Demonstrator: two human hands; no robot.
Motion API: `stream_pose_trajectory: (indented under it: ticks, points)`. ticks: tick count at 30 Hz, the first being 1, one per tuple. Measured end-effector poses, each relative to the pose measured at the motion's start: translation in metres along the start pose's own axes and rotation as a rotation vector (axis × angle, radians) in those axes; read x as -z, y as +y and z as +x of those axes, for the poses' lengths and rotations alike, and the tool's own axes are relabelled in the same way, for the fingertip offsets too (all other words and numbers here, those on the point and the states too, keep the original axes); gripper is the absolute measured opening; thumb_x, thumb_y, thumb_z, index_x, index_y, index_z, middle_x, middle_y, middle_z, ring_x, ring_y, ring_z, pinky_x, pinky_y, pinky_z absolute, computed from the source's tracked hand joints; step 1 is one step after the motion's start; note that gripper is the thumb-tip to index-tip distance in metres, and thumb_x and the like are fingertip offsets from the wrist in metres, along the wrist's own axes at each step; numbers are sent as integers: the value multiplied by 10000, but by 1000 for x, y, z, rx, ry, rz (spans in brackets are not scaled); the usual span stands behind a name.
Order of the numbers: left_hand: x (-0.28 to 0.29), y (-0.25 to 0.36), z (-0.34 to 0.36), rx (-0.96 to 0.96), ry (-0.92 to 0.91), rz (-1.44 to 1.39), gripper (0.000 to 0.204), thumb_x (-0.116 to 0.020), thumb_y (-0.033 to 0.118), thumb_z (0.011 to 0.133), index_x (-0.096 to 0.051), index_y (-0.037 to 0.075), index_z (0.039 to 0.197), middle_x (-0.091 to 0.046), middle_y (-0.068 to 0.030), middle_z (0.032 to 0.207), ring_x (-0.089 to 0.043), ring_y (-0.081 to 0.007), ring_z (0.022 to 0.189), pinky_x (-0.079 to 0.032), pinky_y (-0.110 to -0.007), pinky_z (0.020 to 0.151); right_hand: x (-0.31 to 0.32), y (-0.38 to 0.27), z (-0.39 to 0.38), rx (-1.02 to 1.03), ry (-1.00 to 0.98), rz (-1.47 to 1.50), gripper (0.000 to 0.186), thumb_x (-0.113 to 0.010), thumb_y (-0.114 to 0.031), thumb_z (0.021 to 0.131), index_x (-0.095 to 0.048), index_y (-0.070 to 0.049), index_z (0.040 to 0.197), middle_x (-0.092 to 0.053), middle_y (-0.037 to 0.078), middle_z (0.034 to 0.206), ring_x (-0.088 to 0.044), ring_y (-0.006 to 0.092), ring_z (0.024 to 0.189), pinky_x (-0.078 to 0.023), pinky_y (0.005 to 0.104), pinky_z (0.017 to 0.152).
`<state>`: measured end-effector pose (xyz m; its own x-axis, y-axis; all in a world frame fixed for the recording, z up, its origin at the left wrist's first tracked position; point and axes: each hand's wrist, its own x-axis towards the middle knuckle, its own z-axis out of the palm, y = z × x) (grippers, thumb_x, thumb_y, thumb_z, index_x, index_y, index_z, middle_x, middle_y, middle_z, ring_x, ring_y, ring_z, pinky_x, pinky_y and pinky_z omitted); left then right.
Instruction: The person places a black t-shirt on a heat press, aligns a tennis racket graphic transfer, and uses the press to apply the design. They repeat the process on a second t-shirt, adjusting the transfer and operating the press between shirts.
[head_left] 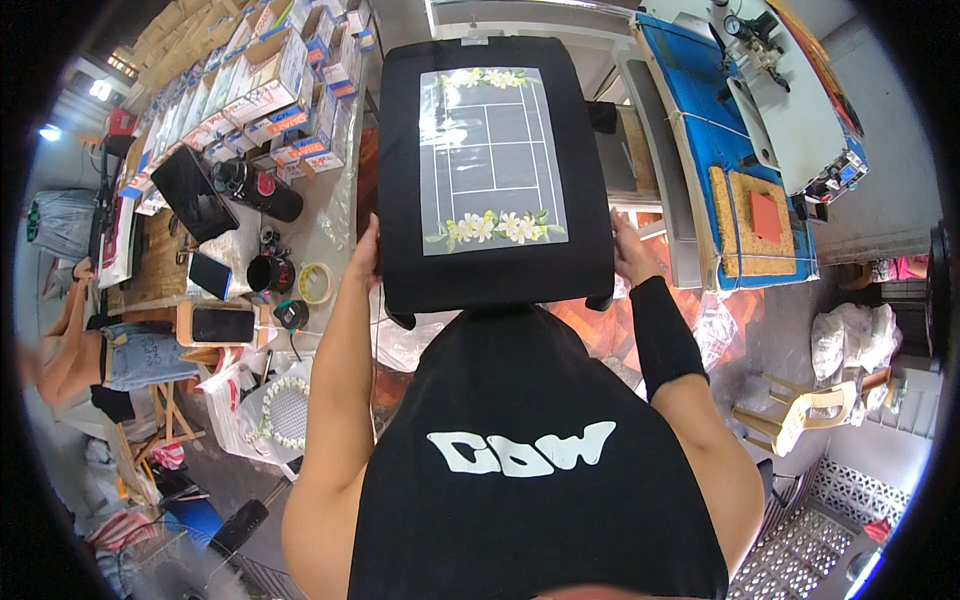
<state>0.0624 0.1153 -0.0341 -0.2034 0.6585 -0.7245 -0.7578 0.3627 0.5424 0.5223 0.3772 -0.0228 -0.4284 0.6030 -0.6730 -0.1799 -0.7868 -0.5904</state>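
Note:
A black fabric piece is stretched over a rectangular board in front of me. On it lies a clear film sheet printed with a grey court, white lines and white flowers at top and bottom. My left hand grips the left edge of the fabric-covered board, its fingertips partly hidden. My right hand holds the right edge, fingers partly hidden behind it.
At left, a worktable holds stacked boxes, a tablet, black bottle and phone. A co-worker is at far left. At right are blue-edged boards, pressure-gauge equipment and a chair.

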Motion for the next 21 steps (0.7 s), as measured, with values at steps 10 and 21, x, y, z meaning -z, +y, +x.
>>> stream_pose_trajectory:
  ticks: [10, 21]
  points:
    - [144, 8, -56, -367, -116, 54, 438, -653, 196, 1032, -570, 11, 1419, -724, -101, 1242, -714, -191, 1020, -570, -387, 905, 57, -21, -60, 323, 133, -65, 315, -604, -161, 1048, -618, -18, 1329, -698, 120, 1254, -661, 250, 1163, -504, 417, 1066]
    - [158, 18, -60, -339, -169, 27, 335, -644, 110, 1029, -615, 17, 1350, -756, -77, 1169, -727, -142, 1001, -564, -305, 888, 56, -20, -67, 391, 222, 33, 145, -613, -133, 1039, -665, -34, 1132, -701, 60, 1082, -646, 180, 1001, -502, 326, 906]
